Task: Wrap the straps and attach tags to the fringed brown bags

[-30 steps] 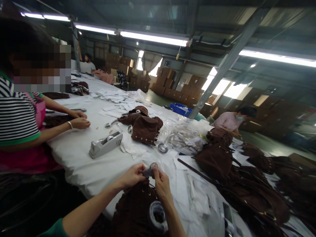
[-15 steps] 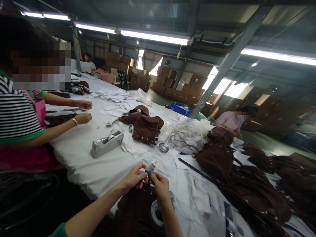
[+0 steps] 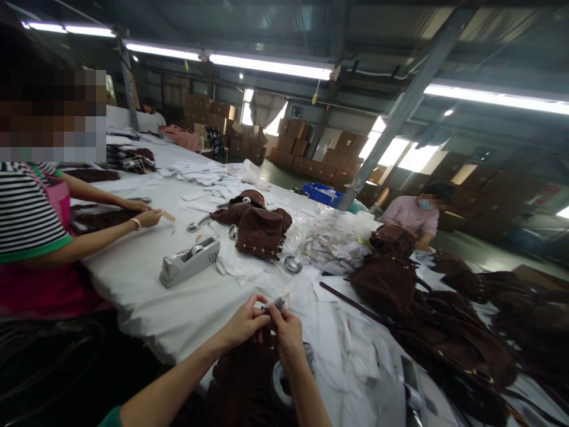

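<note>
My left hand [image 3: 242, 323] and my right hand [image 3: 288, 333] meet above the table, pinching a small grey item in clear plastic [image 3: 278, 304] between their fingers. Its exact kind is too small to tell. Just below my hands lies a dark brown suede fringed bag [image 3: 242, 379] with small metal eyelets and a drawstring. A clear-and-white plastic ring or roll [image 3: 279, 382] rests against the bag, partly hidden behind my right forearm.
A grey tape dispenser [image 3: 189, 262] stands on the white-covered work table [image 3: 151, 296]. Brown suede bags [image 3: 386, 284] are heaped to my right, beside a pile of plastic-wrapped papers [image 3: 335, 246]. Co-workers [image 3: 35, 219] sit along the table. Cardboard cartons [image 3: 293, 145] are stacked behind.
My hands have drawn slightly closer around the small item. The view has shifted a little. The co-worker's hands at left have moved along the table.
</note>
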The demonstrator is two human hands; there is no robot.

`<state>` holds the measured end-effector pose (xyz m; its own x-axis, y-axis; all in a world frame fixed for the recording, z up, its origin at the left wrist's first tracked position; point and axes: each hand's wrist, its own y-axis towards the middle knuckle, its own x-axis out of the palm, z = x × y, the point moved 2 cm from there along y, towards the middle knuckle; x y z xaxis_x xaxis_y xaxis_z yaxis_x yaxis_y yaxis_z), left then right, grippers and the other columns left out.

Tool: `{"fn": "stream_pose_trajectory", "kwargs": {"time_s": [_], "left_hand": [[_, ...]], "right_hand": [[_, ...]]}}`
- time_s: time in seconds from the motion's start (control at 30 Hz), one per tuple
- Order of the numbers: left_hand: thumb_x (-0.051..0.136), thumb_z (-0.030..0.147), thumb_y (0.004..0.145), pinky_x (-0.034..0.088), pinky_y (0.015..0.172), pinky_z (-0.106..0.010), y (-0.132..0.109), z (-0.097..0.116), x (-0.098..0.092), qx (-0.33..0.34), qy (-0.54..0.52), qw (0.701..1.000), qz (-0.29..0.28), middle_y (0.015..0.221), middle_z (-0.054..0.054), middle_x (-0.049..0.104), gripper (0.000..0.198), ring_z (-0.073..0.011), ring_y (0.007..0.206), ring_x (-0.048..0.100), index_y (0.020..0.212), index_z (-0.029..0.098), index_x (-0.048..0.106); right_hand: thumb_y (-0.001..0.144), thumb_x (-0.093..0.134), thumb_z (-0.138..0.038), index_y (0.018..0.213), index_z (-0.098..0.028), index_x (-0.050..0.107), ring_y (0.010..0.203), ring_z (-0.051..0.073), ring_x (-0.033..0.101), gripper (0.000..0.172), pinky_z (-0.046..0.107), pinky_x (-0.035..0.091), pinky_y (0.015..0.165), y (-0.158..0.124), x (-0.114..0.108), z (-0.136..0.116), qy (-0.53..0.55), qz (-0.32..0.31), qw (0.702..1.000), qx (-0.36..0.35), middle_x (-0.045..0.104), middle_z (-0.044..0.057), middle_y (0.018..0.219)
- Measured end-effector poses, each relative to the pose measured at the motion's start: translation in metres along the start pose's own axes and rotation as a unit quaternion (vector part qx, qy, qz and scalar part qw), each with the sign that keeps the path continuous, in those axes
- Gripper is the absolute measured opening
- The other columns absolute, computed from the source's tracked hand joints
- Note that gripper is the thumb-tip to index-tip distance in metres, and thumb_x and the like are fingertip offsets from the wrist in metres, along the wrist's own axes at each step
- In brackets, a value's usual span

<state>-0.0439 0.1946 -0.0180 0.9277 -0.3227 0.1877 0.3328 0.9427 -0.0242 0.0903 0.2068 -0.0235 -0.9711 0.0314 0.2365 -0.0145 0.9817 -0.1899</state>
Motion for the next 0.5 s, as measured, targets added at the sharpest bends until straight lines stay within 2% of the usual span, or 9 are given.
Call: {"fn": "stream_pose_trajectory", "kwargs": {"time_s": [0.1,0.17,0.27,0.37,0.43,0.5], "left_hand": [[0.059,0.044,0.079,0.035,0.046,-0.019,-0.011,-0.005,-0.009,-0.008,0.070,0.997,0.006,0.058,0.004,0.060,0.033,-0.0099,0.047,0.052,0.097,0.017,0.051],[0.054,0.044,0.082,0.033,0.048,-0.020,-0.015,-0.011,-0.014,-0.004,0.089,0.996,0.020,0.054,0.004,0.055,0.030,-0.0095,0.048,0.047,0.087,0.015,0.055],[0.053,0.045,0.082,0.031,0.049,-0.021,-0.013,-0.018,-0.016,0.020,0.072,0.993,0.092,0.052,0.006,0.048,0.029,-0.0095,0.048,0.042,0.081,0.016,0.054],[0.054,0.047,0.081,0.032,0.051,-0.022,-0.007,-0.022,-0.015,0.029,0.065,0.987,0.146,0.056,0.005,0.049,0.031,-0.0106,0.051,0.043,0.076,0.016,0.052],[0.051,0.046,0.083,0.037,0.056,-0.024,-0.009,-0.024,-0.016,0.030,0.083,0.987,0.131,0.064,0.001,0.056,0.032,-0.0129,0.058,0.050,0.082,0.015,0.055],[0.050,0.044,0.084,0.043,0.067,-0.027,-0.019,-0.027,-0.021,0.037,0.145,0.984,0.101,0.078,-0.003,0.063,0.032,-0.0169,0.073,0.056,0.093,0.015,0.060]], "right_hand": [[0.061,0.076,-0.049,0.070,-0.011,0.069,0.052,0.011,0.051,0.040,0.022,0.040,0.051,0.004,-0.001,-0.007,-0.026,0.047,0.998,-0.039,0.062,0.000,0.057],[0.064,0.074,-0.050,0.068,-0.012,0.068,0.049,0.010,0.047,0.039,0.022,0.037,0.050,0.004,0.004,-0.004,-0.049,0.044,0.997,-0.041,0.060,-0.001,0.054],[0.068,0.070,-0.052,0.063,-0.012,0.065,0.047,0.010,0.045,0.040,0.022,0.034,0.047,0.000,0.018,0.009,-0.099,0.015,0.994,-0.045,0.056,-0.002,0.050],[0.070,0.067,-0.052,0.063,-0.013,0.064,0.053,0.013,0.049,0.040,0.023,0.036,0.051,-0.005,0.026,0.019,-0.153,0.029,0.984,-0.085,0.058,0.000,0.054],[0.071,0.065,-0.053,0.063,-0.013,0.063,0.054,0.013,0.049,0.040,0.022,0.036,0.051,-0.005,0.024,0.018,-0.179,0.051,0.977,-0.100,0.058,-0.001,0.054],[0.071,0.064,-0.054,0.062,-0.014,0.062,0.054,0.013,0.048,0.042,0.022,0.036,0.051,-0.003,0.017,0.009,-0.186,0.078,0.973,-0.109,0.056,-0.001,0.053]]}}
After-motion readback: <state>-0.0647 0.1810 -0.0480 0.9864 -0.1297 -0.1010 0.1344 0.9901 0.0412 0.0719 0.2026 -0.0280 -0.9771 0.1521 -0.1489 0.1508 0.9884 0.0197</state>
